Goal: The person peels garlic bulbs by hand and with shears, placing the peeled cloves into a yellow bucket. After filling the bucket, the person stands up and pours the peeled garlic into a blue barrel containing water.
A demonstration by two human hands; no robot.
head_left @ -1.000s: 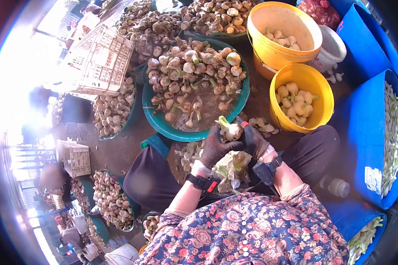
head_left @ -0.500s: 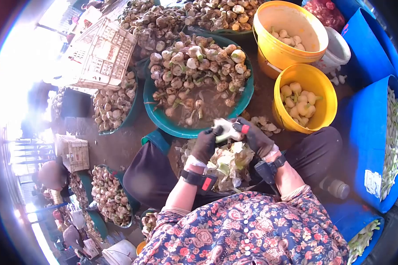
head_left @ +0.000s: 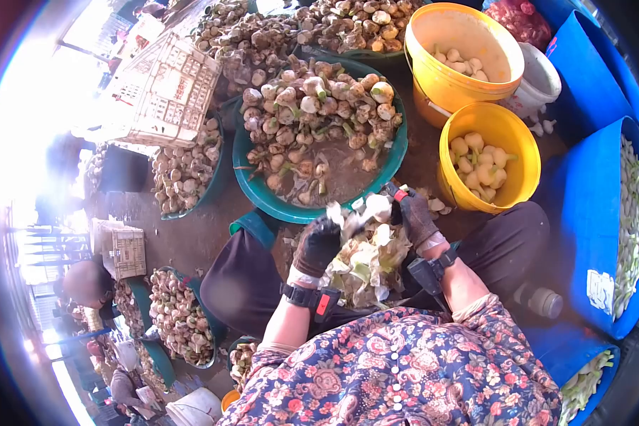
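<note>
My left hand (head_left: 319, 245), in a dark glove, is closed on pale garlic skin (head_left: 344, 219) that looks blurred. A white garlic bulb (head_left: 378, 207) is held by my right hand (head_left: 412, 213), also gloved, with red at a fingertip. Below both hands a heap of peeled garlic skins (head_left: 368, 266) lies between my legs. Just beyond them stands a green tub (head_left: 285, 210) of unpeeled garlic bulbs (head_left: 319, 96) with dirty roots and skins.
Two yellow buckets (head_left: 527, 153) with peeled garlic stand front right, beside a white bucket (head_left: 547, 71). Blue containers (head_left: 582, 206) line the right side. On the left are a white crate (head_left: 170, 89), more garlic tubs (head_left: 209, 330) and a person (head_left: 85, 284). A plastic bottle (head_left: 547, 303) lies near my right knee.
My hands have moved apart. The left one has gone down and left with skin in it, away from the bulb in my right hand.
</note>
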